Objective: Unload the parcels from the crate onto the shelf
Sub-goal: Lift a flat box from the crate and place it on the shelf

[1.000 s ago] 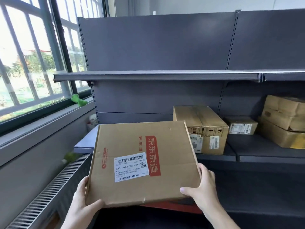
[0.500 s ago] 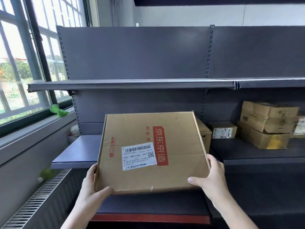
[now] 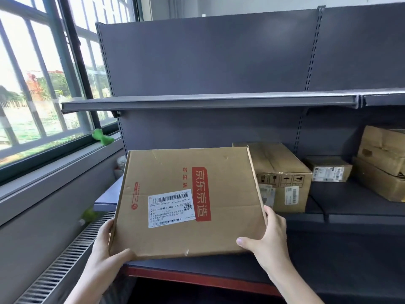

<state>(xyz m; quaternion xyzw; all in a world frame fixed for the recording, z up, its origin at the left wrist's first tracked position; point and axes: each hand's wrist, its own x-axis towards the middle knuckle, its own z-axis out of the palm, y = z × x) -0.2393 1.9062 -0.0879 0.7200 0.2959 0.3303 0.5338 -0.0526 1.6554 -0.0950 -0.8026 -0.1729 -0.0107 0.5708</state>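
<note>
Fingers (image 3: pixel 245 241) gripping flat parcel (image 3: pixel 186 200), both hands

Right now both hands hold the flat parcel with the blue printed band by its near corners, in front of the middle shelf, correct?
Not quite: the head view shows the printed band is red, not blue. The rest stands: the left hand and right hand hold the flat parcel by its near corners, in front of the middle shelf.

we see parcel (image 3: pixel 186 202) tan, red printed band, white barcode label | shelf (image 3: pixel 210 102) dark grey, red front edge lowest down | taped boxes (image 3: pixel 282 172) brown | windowsill object (image 3: pixel 102 137) bright green
</note>
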